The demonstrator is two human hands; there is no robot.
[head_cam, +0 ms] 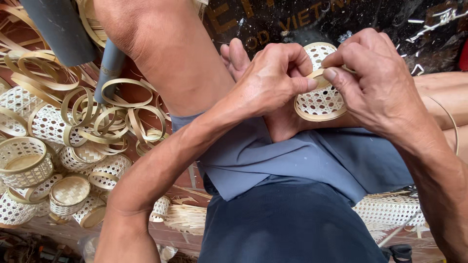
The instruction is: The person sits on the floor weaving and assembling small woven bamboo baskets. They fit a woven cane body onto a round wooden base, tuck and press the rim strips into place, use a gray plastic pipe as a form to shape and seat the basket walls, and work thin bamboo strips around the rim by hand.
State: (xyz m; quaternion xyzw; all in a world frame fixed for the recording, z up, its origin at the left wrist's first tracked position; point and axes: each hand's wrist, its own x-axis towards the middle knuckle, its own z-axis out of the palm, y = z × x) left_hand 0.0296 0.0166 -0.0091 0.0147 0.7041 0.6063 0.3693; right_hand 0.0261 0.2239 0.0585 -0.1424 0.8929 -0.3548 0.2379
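A small round woven bamboo basket (pixel 319 100) with an open hexagon mesh is held between both hands, above my crossed legs in blue-grey shorts. My left hand (pixel 273 78) pinches its rim from the left with thumb and fingers. My right hand (pixel 373 78) grips the rim from the right, thumb pressed on a thin bamboo rim strip (pixel 321 74). The basket rests against my foot (pixel 234 56).
On the left floor lie many loose bamboo hoops (pixel 119 109) and several small finished woven baskets (pixel 27 160). Grey tubes (pixel 63 29) lean at the top left. A sheet of woven mesh (pixel 390 212) lies at the lower right. A dark printed sack (pixel 341 19) lies behind.
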